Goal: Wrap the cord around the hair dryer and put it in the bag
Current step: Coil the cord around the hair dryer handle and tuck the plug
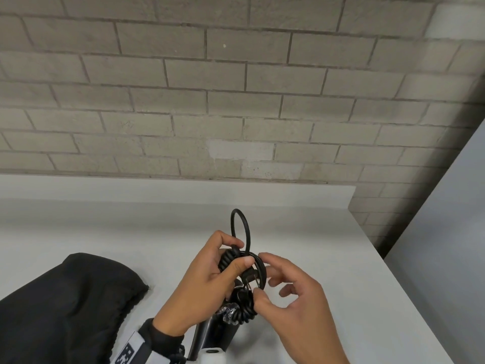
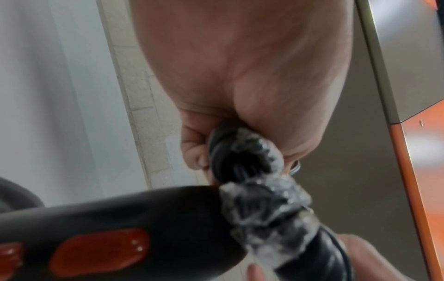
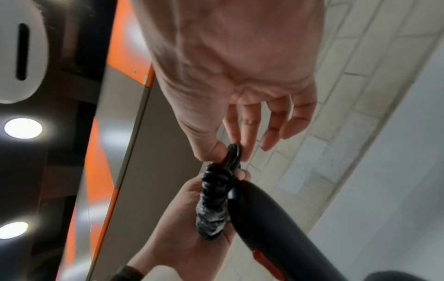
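Observation:
A black hair dryer (image 1: 215, 334) with orange buttons (image 2: 100, 251) is held above the white table, its handle (image 3: 276, 224) wound with a black coiled cord (image 1: 242, 308). My left hand (image 1: 207, 279) grips the handle end and the coils (image 2: 240, 157). One smooth loop of cord (image 1: 240, 227) sticks up past the left fingers. My right hand (image 1: 283, 298) pinches a strand of the cord (image 3: 233, 154) between thumb and forefinger, its other fingers spread. A black fabric bag (image 1: 65, 303) lies on the table at the left, its mouth toward the hands.
The white table (image 1: 328, 245) runs to a grey brick wall (image 1: 236, 88) behind and ends at an edge on the right. A crumpled clear wrap (image 2: 269, 205) clings to part of the coils. Orange and grey panels (image 3: 115, 133) show in the wrist views.

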A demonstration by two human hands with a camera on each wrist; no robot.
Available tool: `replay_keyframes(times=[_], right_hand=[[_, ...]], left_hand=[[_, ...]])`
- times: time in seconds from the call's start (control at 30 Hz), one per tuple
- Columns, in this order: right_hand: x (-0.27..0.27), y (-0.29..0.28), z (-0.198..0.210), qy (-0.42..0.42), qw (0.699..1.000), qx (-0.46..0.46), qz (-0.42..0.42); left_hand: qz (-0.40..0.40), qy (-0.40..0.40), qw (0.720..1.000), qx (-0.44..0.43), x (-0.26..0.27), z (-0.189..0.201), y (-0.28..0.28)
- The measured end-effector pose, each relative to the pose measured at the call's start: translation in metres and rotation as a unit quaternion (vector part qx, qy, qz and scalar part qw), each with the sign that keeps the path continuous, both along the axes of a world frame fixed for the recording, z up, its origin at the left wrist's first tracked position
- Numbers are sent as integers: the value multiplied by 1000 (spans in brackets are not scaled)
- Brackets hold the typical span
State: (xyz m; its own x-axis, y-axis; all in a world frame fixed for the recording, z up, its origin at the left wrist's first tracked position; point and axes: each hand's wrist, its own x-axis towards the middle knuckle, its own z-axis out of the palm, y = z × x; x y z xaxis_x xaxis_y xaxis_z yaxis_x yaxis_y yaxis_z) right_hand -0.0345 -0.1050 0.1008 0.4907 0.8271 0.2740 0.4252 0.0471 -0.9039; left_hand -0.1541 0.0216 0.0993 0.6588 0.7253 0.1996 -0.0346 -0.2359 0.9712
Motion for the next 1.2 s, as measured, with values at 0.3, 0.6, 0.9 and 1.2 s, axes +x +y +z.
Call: replay_keyframes(times=[0.3, 0.6, 0.9, 1.2], right_hand=[[3, 2, -4, -122, 992, 41, 8], [15, 1, -14, -204, 973, 111, -14], [18, 1, -19, -193, 962, 190, 34], [28, -3, -15, -172, 966, 182, 62]], left_hand=[[40, -45, 997, -40, 3, 0, -7], [20, -45, 999, -9, 12, 11, -19], [32, 14, 996, 87, 9, 1, -17], [25, -5, 996, 88, 9, -4, -16]])
